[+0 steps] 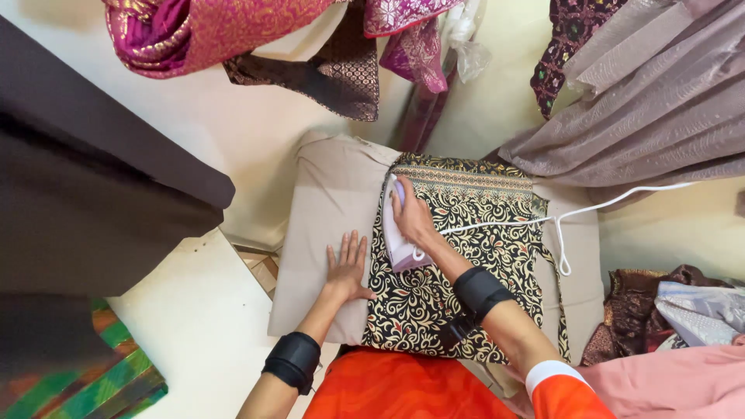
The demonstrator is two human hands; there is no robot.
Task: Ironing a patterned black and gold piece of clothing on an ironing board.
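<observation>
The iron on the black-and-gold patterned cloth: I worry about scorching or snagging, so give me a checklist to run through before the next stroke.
1. Right hand has its grip on the white and lilac iron: ok.
2. Left hand flat, off to the side of the iron: ok.
3. White cord trails away to the right, but lies across the black-and-gold patterned cloth: not ok.
4. Cloth lies flat on the beige padded board: ok.
5. Heat setting: cannot tell.
</observation>
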